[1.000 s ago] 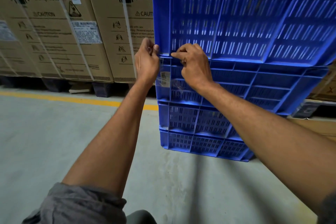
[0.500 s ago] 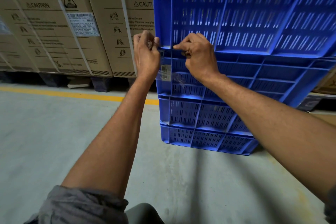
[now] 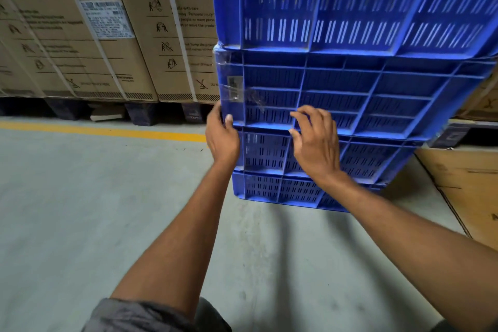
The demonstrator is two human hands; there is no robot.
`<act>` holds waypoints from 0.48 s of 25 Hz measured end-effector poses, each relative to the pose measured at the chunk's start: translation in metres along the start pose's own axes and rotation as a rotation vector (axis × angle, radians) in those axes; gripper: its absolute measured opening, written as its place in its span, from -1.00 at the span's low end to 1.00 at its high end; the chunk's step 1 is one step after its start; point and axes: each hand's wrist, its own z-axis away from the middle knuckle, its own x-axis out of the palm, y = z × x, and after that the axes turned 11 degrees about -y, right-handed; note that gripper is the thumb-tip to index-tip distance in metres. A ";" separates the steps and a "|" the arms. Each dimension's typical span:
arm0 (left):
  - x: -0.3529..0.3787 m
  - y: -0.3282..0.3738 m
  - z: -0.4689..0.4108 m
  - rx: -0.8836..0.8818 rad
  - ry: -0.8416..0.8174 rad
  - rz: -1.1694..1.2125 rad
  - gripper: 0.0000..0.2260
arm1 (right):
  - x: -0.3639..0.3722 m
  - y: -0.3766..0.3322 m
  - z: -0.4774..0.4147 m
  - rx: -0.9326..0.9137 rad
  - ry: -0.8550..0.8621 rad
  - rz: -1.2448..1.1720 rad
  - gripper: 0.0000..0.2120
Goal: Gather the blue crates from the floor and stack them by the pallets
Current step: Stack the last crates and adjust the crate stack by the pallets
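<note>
Blue crates (image 3: 350,83), left hand (image 3: 222,137) tight round the corner, right hand (image 3: 315,145) open on front, "CAUTION" cartons (image 3: 140,62) beside

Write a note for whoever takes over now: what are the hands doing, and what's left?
Left hand: grips the left front corner of the blue crate stack.
Right hand: bent fingers on the stack's front ribs; grip unclear.
Stack: four crates show, on the floor beside the pallets.
Done: these crates are stacked.
Left: no loose crates in view; look around for more.
</note>
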 end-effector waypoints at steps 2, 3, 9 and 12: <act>0.001 -0.027 -0.001 -0.073 -0.073 -0.036 -0.64 | 0.018 0.015 0.011 0.116 -0.077 -0.059 -0.65; 0.001 -0.035 -0.002 -0.086 -0.081 -0.044 -0.66 | 0.024 0.021 0.011 0.145 -0.082 -0.079 -0.67; 0.010 -0.051 -0.004 -0.063 0.075 -0.001 -0.74 | 0.047 0.050 0.000 -0.040 0.094 0.079 -0.89; 0.013 -0.046 -0.001 -0.051 0.089 -0.025 -0.73 | 0.048 0.054 -0.004 -0.081 0.101 0.116 -0.88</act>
